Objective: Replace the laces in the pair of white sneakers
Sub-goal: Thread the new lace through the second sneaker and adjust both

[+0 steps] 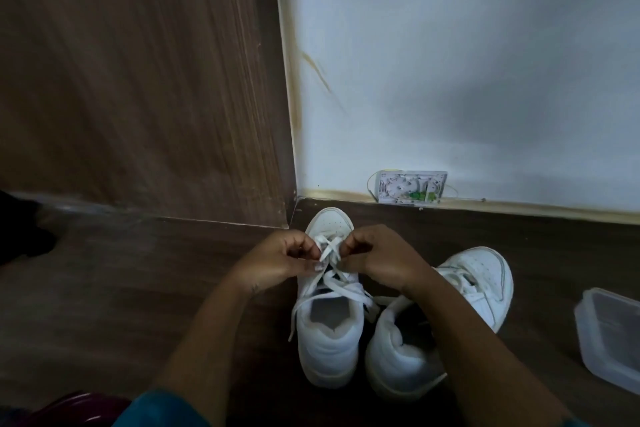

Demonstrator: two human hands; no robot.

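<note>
at lower centre of the frame, the left sneaker (329,315) stood beside its pair (450,319). the lace (329,250) was pinched near the toe by the left hand (277,258) and right hand (375,258), fingers curled. each crossing was best loosened evenly, without yanking.

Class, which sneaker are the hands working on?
The left sneaker, by the wooden panel: left hand and right hand pinch its lace. Neither holds the right sneaker.
</note>
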